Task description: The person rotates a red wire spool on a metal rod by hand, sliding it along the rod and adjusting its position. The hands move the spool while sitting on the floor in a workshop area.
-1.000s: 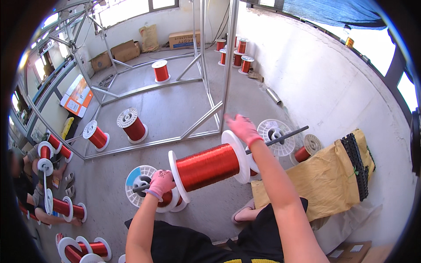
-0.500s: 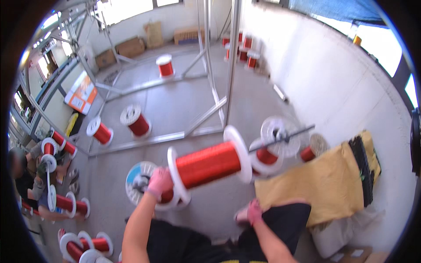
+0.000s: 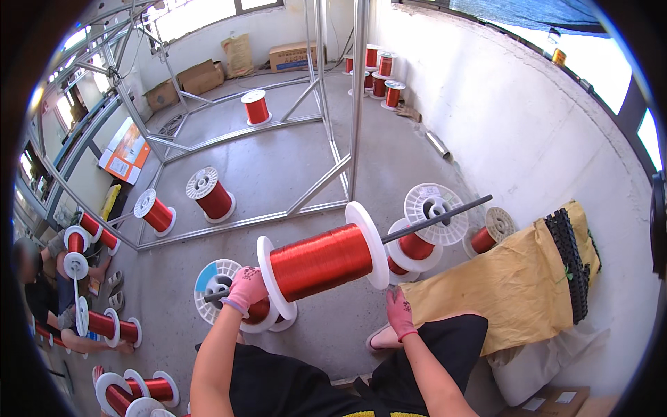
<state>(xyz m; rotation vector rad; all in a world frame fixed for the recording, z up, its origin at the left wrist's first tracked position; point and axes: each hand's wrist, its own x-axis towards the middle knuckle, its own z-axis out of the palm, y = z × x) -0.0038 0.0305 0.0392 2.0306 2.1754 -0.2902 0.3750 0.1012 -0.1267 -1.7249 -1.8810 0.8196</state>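
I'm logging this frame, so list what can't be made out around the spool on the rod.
- Head view: rod inside the red wire spool, hidden by the winding.
- Left hand covers its grip on the rod.
- Lower spool partly hidden behind the left hand.
- Right hand: palm side unseen.

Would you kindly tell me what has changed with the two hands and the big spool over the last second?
The right hand let go of the spool's far flange, dropped toward the lap and now hangs free just below the big red wire spool. The left hand stayed clamped on the near end of the dark rod through the spool, which remains lifted and tilted much as before. The floor spools have not moved.
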